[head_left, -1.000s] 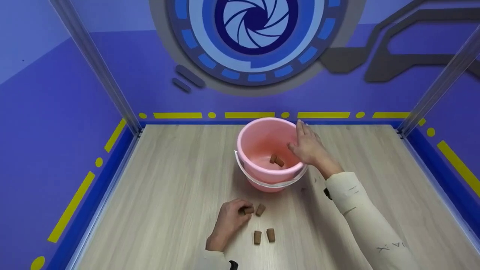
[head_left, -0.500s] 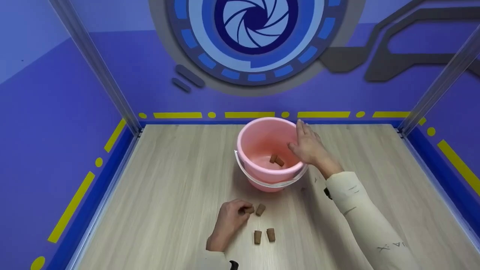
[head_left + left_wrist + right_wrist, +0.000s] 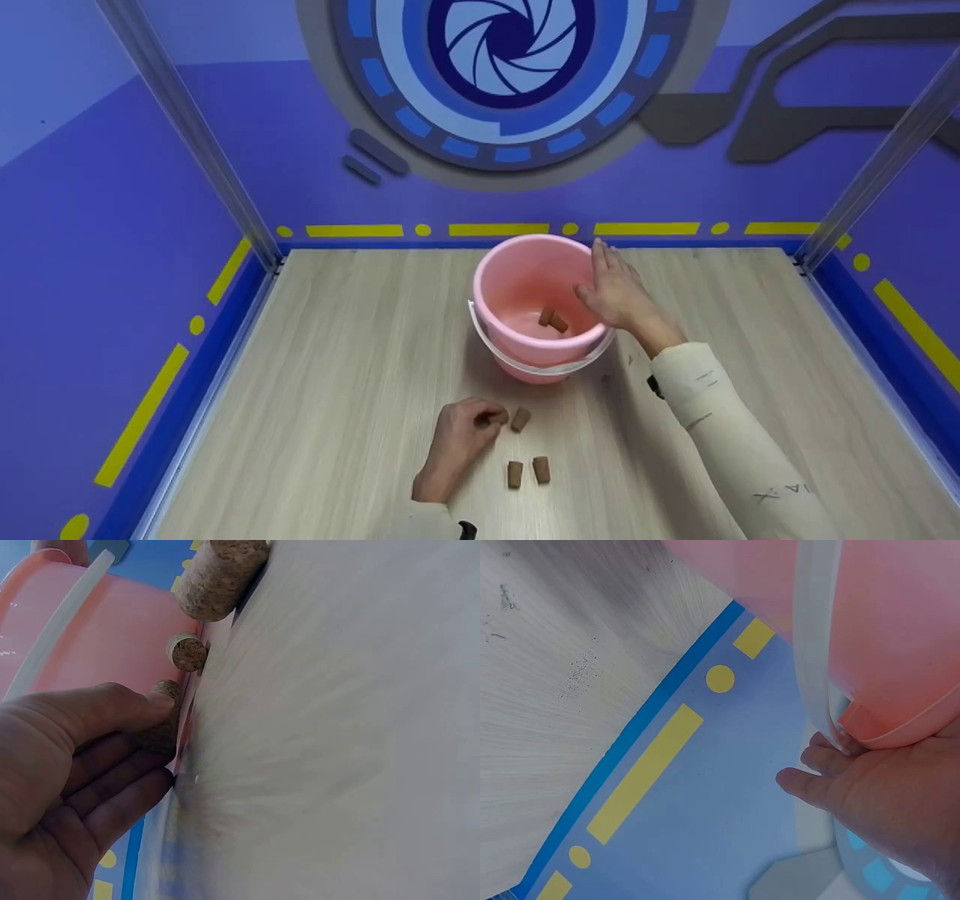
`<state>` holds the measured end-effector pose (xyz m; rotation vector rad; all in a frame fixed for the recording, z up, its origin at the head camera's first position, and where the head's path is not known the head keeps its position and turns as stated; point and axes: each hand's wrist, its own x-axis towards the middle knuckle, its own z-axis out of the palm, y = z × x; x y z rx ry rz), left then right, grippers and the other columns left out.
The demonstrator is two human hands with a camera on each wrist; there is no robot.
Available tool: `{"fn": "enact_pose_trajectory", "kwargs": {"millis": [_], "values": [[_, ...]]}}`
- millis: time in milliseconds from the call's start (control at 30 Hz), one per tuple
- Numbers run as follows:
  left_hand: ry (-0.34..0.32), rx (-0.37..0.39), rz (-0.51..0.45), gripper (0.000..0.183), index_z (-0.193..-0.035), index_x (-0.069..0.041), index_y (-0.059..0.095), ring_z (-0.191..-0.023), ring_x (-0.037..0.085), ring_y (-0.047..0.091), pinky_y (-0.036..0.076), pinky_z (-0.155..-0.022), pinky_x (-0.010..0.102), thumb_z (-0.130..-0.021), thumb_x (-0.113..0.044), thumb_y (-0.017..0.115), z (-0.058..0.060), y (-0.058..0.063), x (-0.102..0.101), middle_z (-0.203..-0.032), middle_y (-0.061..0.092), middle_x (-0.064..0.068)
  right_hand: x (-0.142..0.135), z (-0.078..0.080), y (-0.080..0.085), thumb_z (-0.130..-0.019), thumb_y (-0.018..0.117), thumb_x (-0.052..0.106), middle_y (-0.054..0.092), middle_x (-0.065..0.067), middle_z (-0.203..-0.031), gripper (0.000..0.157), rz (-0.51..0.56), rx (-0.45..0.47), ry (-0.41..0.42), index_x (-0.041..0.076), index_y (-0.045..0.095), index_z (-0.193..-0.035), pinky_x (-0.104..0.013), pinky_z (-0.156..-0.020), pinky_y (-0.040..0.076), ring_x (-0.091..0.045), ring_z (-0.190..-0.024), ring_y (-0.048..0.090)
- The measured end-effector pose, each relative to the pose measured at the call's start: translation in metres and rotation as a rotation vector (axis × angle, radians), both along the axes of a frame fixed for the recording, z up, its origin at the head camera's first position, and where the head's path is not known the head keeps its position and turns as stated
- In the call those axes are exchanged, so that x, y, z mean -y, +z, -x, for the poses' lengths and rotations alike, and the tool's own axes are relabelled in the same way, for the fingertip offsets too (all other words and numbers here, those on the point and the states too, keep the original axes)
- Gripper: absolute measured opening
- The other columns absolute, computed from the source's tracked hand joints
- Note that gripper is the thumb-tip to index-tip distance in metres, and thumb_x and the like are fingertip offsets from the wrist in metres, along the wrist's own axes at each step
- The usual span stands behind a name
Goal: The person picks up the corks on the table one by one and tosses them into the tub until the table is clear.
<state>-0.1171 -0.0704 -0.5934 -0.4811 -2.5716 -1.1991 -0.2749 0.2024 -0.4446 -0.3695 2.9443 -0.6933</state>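
Note:
My left hand (image 3: 461,442) is low over the table in front of a pink bucket (image 3: 525,354), pinching a cork (image 3: 159,736) between thumb and fingers. From the head view the fingers mostly cover that cork. Beside the fingertips lies another cork (image 3: 521,419), and two more, a left cork (image 3: 515,475) and a right cork (image 3: 541,470), stand closer to me. Fingers straight, my right hand (image 3: 619,292) rests on the bucket's right rim, thumb on the inner side. Inside, on the bottom, sit two corks touching, one cork (image 3: 547,318) partly behind the other (image 3: 559,323).
A white handle (image 3: 491,343) hangs down across the bucket's front. The wood-patterned table (image 3: 337,390) is bounded by a blue back wall (image 3: 262,165) and side walls, with metal posts (image 3: 225,165) in the corners.
The fingers of my left hand have drawn in around the cork, which showed at their tips earlier and is now largely covered. My right hand and the bucket have stayed put.

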Motion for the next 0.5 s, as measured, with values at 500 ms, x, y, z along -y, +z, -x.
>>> {"fn": "enact_pose_trajectory", "kwargs": {"millis": [500], "values": [[0.02,-0.004,-0.034,0.017,-0.096,-0.008,0.083,-0.083,0.01,0.072,0.06,-0.073,0.03,-0.083,0.003,0.086,0.0005,0.0063,0.0008,-0.091,0.078,-0.001,0.0012,-0.0002,0.0001,-0.108,0.055,0.028,0.003,-0.03,-0.173,0.088,-0.004,-0.007,-0.007,-0.008,0.0,-0.166,-0.062,-0.127,0.006,-0.048,-0.159,0.004]]}}
